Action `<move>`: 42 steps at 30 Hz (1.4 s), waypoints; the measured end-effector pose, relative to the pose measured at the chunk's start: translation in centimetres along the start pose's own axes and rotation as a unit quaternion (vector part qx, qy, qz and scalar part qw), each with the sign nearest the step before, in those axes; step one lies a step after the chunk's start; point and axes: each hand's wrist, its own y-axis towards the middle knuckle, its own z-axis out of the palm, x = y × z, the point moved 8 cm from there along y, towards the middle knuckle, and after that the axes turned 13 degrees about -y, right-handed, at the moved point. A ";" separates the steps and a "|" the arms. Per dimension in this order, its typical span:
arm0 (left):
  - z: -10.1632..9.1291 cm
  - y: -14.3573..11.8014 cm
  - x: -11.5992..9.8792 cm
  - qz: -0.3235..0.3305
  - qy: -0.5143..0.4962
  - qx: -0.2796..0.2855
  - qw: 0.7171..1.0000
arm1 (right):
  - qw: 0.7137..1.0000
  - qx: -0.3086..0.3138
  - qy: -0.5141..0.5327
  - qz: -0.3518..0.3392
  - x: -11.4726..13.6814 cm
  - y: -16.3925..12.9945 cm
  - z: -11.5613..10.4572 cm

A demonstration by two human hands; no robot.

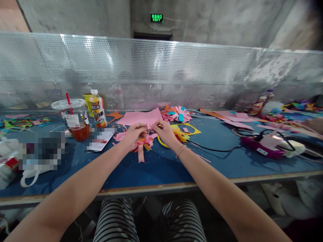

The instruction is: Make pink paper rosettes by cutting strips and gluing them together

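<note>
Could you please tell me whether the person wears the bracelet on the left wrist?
No, the bracelet is on the wrist of the right hand.

The left forearm [88, 181] and right forearm [214, 188] are stretched forward and angled inward, and the left hand [134, 133] and right hand [167, 133] are held close together. The fingers [138, 126] of both are curled, closed in a pinch with the thumbs [154, 127].

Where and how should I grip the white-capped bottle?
I'd grip the bottle around its labelled middle, from the right: it stands upright, the plastic cup crowds its left, and the orange paper to its right lies low.
</note>
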 end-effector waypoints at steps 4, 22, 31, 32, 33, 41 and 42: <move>0.0 0.1 -0.2 0.013 0.013 0.005 1.000 | 0.998 0.011 0.051 0.027 -0.4 0.0 0.3; 0.1 0.2 -0.7 0.047 0.048 0.022 0.998 | 0.990 0.018 0.135 0.048 -1.5 0.3 0.9; 1.0 -0.6 -2.0 0.116 0.125 0.012 0.985 | 0.981 0.008 0.181 0.071 -1.5 0.2 0.9; 1.0 -0.6 -2.0 0.120 0.127 0.009 0.985 | 0.980 0.009 0.186 0.072 -1.5 0.2 1.0; 0.9 -0.6 -2.0 0.124 0.129 0.007 0.984 | 0.979 0.010 0.190 0.072 -1.5 0.2 1.0; 0.8 -0.5 -2.2 0.153 0.181 0.012 0.971 | 0.979 0.015 0.190 0.067 -1.3 0.1 1.2; 0.7 -0.4 -2.2 0.154 0.182 0.009 0.971 | 0.979 0.017 0.192 0.069 -1.2 0.1 1.3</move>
